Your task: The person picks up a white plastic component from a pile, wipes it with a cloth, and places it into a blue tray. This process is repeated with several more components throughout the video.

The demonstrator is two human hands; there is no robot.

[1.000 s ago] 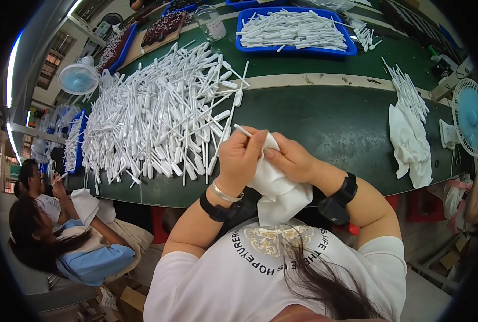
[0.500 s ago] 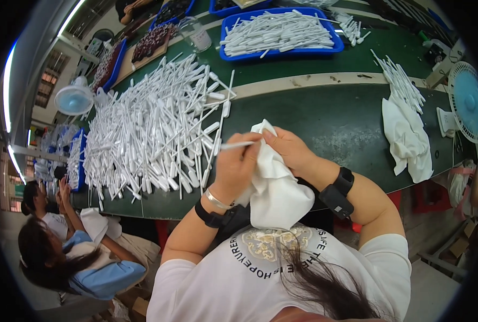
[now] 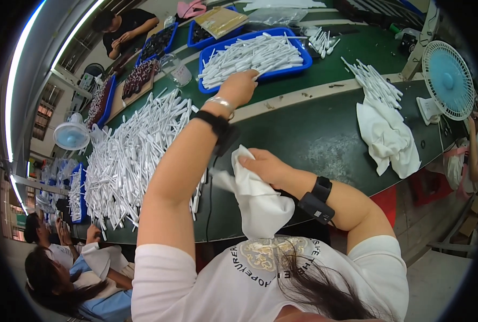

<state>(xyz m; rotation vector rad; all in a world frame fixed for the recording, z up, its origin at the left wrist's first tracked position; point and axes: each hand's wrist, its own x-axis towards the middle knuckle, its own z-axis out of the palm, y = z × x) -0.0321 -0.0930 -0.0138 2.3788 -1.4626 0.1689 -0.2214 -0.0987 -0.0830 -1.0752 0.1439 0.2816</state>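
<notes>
White cloth (image 3: 258, 201) in right hand (image 3: 266, 165); left hand (image 3: 240, 87) over blue tray (image 3: 303, 63).

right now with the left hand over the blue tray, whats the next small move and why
Probably draw the left hand back from the blue tray to the big pile of white sticks for another one. It hovers over the tray's white sticks, whether it holds one I cannot tell, while the right hand holds the white cloth.
</notes>
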